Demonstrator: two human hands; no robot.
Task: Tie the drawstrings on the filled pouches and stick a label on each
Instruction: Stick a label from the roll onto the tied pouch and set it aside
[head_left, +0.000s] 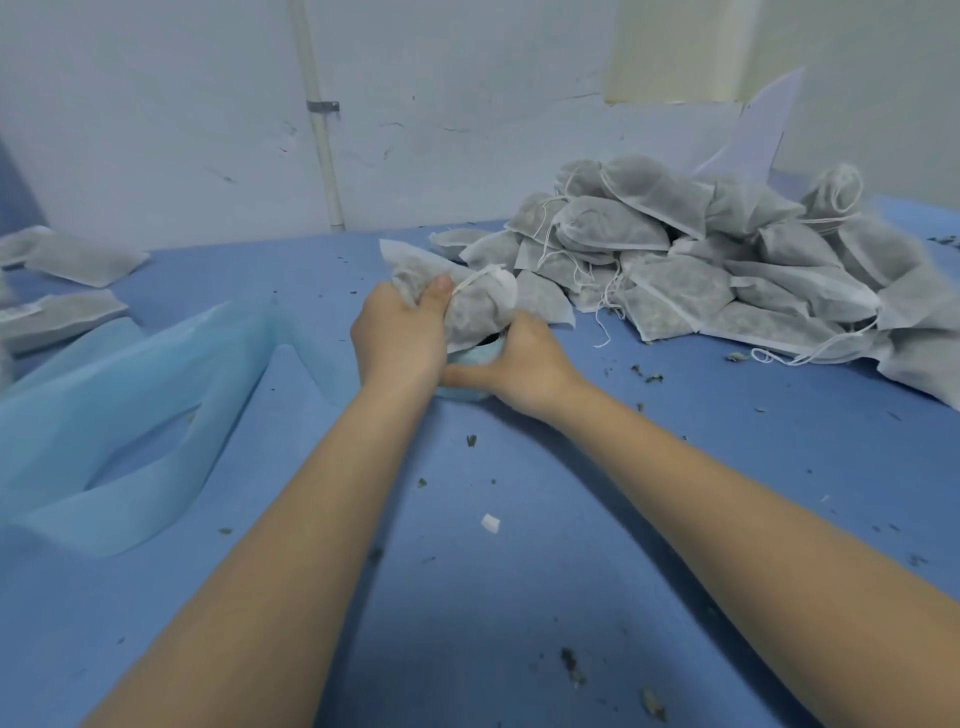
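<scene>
Left hand (402, 332) pinching filled pouch (470, 301) at neck, just left of pouch pile (727, 260). Right hand (519, 364) curled on light-blue roll (467, 364) beneath it, probably labels. Few flat pouches (78, 260) far left look done; most of pile left.

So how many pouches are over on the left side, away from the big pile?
3: one pouch lies farthest back by the wall, one is cut off at the frame's edge beside it, one nearer. More may be out of view.
</scene>
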